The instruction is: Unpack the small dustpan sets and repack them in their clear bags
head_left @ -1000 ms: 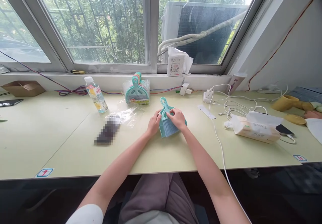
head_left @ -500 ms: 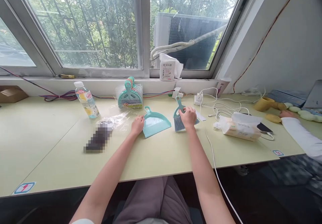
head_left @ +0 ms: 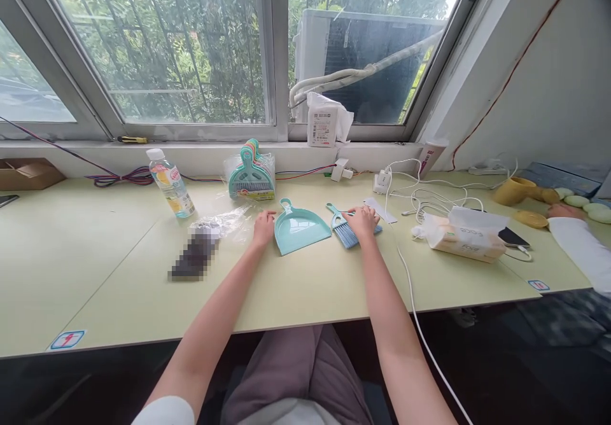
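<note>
A turquoise dustpan lies on the table in front of me, its looped handle pointing away. My left hand rests beside its left edge, fingers stretched toward the rim; whether they touch it is hard to tell. To the right of the pan a small turquoise brush with blue-grey bristles lies low on the table, its handle pointing to the far left. My right hand is over the brush's right side, with thumb and fingers gripping it and covering part of its head.
Behind stand bagged brush-and-dustpan sets and a drink bottle. Left of my hand are plastic wrap and a blurred dark object. Rightward are white cables, a tissue pack and another person's arm.
The brush has gone from tilted up to lying lower on the table, its handle swinging left, with my right hand still on it. My left hand's fingers have loosened at the dustpan's edge.
</note>
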`<state>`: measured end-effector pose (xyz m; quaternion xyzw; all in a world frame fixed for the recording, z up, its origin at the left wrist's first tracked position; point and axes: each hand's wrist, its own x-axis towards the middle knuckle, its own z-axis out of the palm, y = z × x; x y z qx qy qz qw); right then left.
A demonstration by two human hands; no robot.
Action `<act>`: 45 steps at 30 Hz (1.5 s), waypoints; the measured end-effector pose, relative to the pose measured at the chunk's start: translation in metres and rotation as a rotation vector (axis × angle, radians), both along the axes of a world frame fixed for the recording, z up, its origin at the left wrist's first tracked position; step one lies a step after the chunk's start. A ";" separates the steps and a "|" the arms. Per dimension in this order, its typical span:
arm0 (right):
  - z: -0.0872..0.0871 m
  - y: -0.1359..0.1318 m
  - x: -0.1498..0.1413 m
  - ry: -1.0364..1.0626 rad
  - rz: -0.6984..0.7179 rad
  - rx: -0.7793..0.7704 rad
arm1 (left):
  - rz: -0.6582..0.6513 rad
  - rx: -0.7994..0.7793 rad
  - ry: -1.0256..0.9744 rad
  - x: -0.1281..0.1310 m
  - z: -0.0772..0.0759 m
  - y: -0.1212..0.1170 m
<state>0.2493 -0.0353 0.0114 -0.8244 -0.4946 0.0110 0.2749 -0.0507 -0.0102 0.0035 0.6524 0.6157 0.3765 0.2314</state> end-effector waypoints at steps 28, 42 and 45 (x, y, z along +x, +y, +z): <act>0.001 0.002 -0.053 -0.163 0.440 0.107 | -0.129 0.024 0.477 0.034 0.035 -0.054; 0.007 -0.008 -0.067 -0.089 0.653 0.045 | -0.318 0.566 0.734 0.021 0.008 -0.029; 0.006 -0.008 -0.069 -0.060 0.705 0.049 | -0.408 0.609 0.794 0.017 0.010 -0.028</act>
